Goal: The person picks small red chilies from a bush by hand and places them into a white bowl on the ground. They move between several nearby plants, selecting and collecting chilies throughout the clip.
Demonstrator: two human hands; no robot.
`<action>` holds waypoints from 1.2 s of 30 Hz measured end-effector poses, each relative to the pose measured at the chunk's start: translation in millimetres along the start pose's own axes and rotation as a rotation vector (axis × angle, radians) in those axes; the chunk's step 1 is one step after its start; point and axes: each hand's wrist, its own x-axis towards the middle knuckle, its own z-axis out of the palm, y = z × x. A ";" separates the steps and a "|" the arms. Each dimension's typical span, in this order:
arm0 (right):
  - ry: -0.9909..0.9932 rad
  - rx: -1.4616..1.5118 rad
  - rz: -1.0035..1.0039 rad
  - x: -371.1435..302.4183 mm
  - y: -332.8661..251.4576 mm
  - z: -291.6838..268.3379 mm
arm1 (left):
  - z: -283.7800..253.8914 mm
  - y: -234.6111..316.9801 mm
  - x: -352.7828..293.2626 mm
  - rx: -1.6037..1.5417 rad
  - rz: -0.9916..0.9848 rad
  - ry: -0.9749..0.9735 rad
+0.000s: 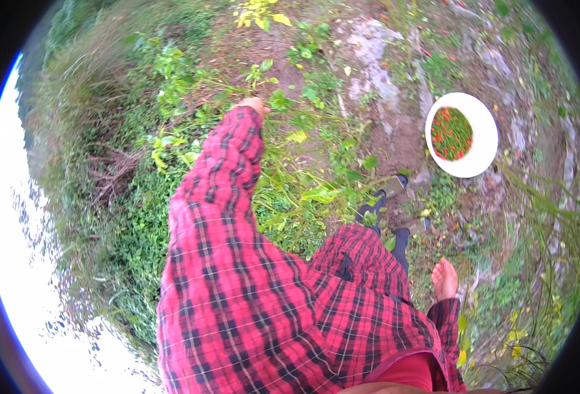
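My left arm, in a red and black plaid sleeve, stretches out to a leafy green plant (280, 102). The left hand (257, 104) looks closed around its stem, though the leaves and cuff hide most of the fingers. Low on the right, my right hand (444, 279) hangs beside my body with the palm showing and the fingers loosely open. Nothing is in it. Beyond the right hand, a white bucket (484, 138) stands on the ground, partly filled with green and red chilli peppers (452, 134).
My feet in dark footwear (395, 187) stand between the plants and the bucket. Dense bushes (132, 217) grow along the left. Greyish plastic sheeting (375, 59) lies on the soil, with scattered red peppers near it. Thin green stems (546, 203) rise at the right.
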 end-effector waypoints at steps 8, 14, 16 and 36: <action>0.013 -0.019 0.022 -6.7 2.8 9.5 | 30.5 -12.7 21.1 -0.019 0.085 -0.058; 0.013 -0.001 -0.011 -6.5 -1.5 8.5 | 18.6 -5.3 1.7 -0.158 -0.022 -0.074; 0.030 -0.027 -0.013 -8.0 -2.2 8.6 | 19.3 -1.7 1.5 -0.132 -0.033 -0.090; 0.091 -0.058 -0.008 -16.7 2.8 -3.4 | 50.6 -5.1 9.3 -0.436 0.021 0.061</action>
